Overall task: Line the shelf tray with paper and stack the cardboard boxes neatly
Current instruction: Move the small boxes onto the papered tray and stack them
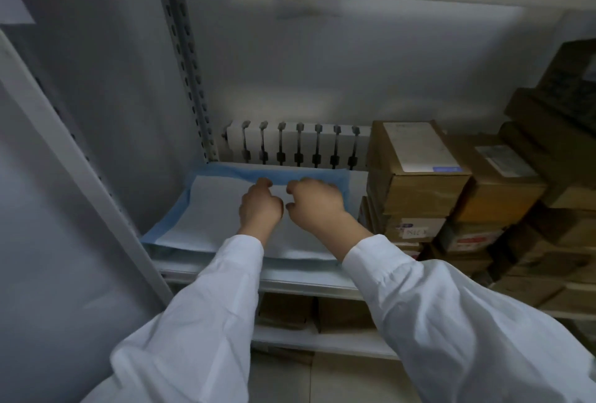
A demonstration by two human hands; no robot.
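A white sheet of paper (206, 212) with a blue border lies flat in the shelf tray (290, 280). Both hands rest on it near its far edge. My left hand (259, 206) has its fingers curled, with the fingertips pinching the paper's back edge. My right hand (317, 204) is curled the same way just to the right, fingertips on the paper. Both arms wear white sleeves. A stack of cardboard boxes (416, 176) stands at the right end of the same shelf, touching the paper's right side.
More brown boxes (516, 196) are piled further right. A white radiator (296, 146) stands behind the shelf. A perforated metal upright (187, 70) and a slanted shelf post (77, 157) are at the left. Boxes (316, 312) sit on the lower shelf.
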